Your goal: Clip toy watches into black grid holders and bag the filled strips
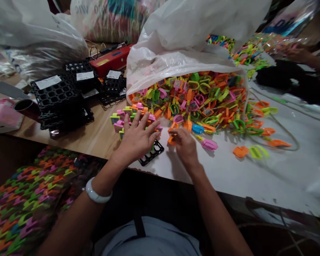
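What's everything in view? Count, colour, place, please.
Table: one, wood-toned and white, centre
Open sack: one, white, centre back
Toy pieces: too many to count, mixed colours, in and before sack
Tray: one, black, partly under toys
Stacked trays: several, black, left
Red object: one, red, behind stacked trays
Filled bags: at least two, whitish, back left
Tube: one, dark, left
More toys: many, mixed colours, below table
Co-worker's arm: one, dim, far right
Bracelet: one, white, left wrist
Left hand: one, bare, spread over toys
Right hand: one, bare, curled at orange pieces

Single head-worn view, close, forward and down over both hands [138,140] [186,147]
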`<act>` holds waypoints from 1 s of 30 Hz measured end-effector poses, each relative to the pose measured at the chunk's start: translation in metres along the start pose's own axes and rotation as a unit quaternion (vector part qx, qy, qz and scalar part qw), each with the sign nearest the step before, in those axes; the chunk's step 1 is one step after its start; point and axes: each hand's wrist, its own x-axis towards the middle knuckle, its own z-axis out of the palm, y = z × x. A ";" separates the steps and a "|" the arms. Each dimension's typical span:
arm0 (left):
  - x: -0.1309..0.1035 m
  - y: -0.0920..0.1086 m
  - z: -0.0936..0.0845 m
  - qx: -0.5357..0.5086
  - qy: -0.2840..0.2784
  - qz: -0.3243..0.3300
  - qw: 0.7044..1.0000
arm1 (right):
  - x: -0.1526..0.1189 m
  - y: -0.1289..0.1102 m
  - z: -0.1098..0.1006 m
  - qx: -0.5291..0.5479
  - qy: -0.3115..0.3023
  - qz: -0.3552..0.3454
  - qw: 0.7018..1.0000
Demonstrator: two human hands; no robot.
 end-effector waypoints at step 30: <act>-0.004 -0.002 -0.003 -0.019 0.004 0.002 1.000 | -0.016 -0.027 0.060 0.037 -0.080 -0.031 0.996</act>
